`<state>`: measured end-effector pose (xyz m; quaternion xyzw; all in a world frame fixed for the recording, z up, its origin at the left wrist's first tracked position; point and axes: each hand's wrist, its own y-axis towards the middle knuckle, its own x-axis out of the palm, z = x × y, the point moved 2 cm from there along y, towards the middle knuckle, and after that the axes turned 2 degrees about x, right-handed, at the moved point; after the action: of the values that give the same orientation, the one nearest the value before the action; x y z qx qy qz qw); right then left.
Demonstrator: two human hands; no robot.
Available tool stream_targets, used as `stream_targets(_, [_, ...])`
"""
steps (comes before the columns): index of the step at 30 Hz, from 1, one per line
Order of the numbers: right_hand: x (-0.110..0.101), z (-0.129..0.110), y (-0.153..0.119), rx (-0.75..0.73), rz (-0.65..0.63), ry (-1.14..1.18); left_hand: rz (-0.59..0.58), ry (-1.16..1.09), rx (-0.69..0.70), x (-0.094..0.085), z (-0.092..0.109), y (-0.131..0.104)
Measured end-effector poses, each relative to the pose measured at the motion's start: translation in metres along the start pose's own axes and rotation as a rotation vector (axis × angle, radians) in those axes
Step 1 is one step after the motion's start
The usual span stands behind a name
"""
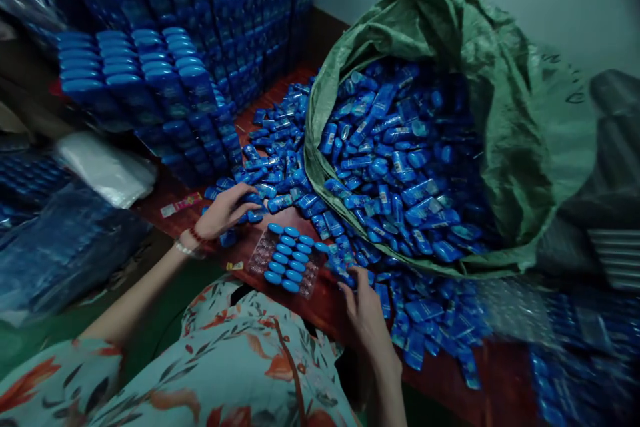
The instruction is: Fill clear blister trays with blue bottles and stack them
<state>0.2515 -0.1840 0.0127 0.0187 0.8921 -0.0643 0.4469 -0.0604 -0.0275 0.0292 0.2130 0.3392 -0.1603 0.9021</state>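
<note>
A clear plastic tray [259, 255] lies on the red table in front of me, with small blue bottles [281, 258] standing in two rows in its middle. Its outer cups at both sides hold nothing. To the left of the tray my left hand [225, 212], with beads at the wrist, has its thumb and fingers closed around a blue bottle [251, 199]. My right hand [365, 303] is at the loose bottles right of the tray, its thumb and fingers bent around a blue bottle [344, 273], partly hidden.
A big green woven sack [515, 167] lies open toward me, full of blue bottles that spill over the table [320, 307]. Stacked packs of bottles [135, 80] rise at the left and back. Clear plastic bags [107, 167] lie at the left. A pink wrapper [181, 205] is on the table edge.
</note>
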Motion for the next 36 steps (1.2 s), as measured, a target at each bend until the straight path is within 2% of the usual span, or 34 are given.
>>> stream_targets(2, [0.006, -0.012, -0.003, -0.038, -0.037, 0.019, 0.062, -0.064, -0.058, -0.010, 0.012, -0.025])
stream_targets(4, [0.013, -0.020, 0.003, -0.115, 0.003, 0.006, 0.096, -0.089, -0.075, -0.008, 0.023, -0.045])
stream_targets(8, [0.027, -0.021, 0.016, -0.241, 0.101, -0.110, 0.138, -0.083, -0.068, 0.018, 0.033, -0.062])
stream_targets(10, [0.030, -0.019, 0.018, -0.306, 0.122, -0.194, 0.173, -0.063, -0.054, 0.033, 0.029, -0.063])
stream_targets(13, [0.028, -0.017, 0.018, -0.398, 0.146, -0.235, 0.176, -0.006, 0.046, 0.049, 0.021, -0.064])
stream_targets(16, [0.021, -0.016, 0.020, -0.396, 0.178, -0.170, 0.138, 0.117, 0.181, 0.054, 0.015, -0.068])
stream_targets(19, [0.019, -0.018, 0.027, -0.397, 0.156, -0.225, 0.094, 0.238, 0.285, 0.053, 0.015, -0.070])
stream_targets(22, [0.019, -0.027, 0.036, -0.461, 0.068, -0.385, 0.013, 0.342, 0.335, 0.050, 0.022, -0.064])
stream_targets(26, [0.016, -0.046, 0.045, -0.518, -0.057, -0.574, -0.196, 0.448, 0.382, 0.054, 0.037, -0.049])
stream_targets(28, [0.015, -0.055, 0.049, -0.513, -0.131, -0.635, -0.299, 0.472, 0.399, 0.059, 0.043, -0.042])
stream_targets(30, [0.017, -0.059, 0.052, -0.483, -0.180, -0.665, -0.329, 0.484, 0.385, 0.063, 0.045, -0.037])
stream_targets(33, [0.024, -0.057, 0.049, -0.440, -0.123, -0.652, -0.226, 0.459, 0.334, 0.064, 0.041, -0.040])
stream_targets(36, [0.031, -0.045, 0.036, -0.419, 0.053, -0.514, -0.045, 0.321, 0.276, 0.058, 0.031, -0.055])
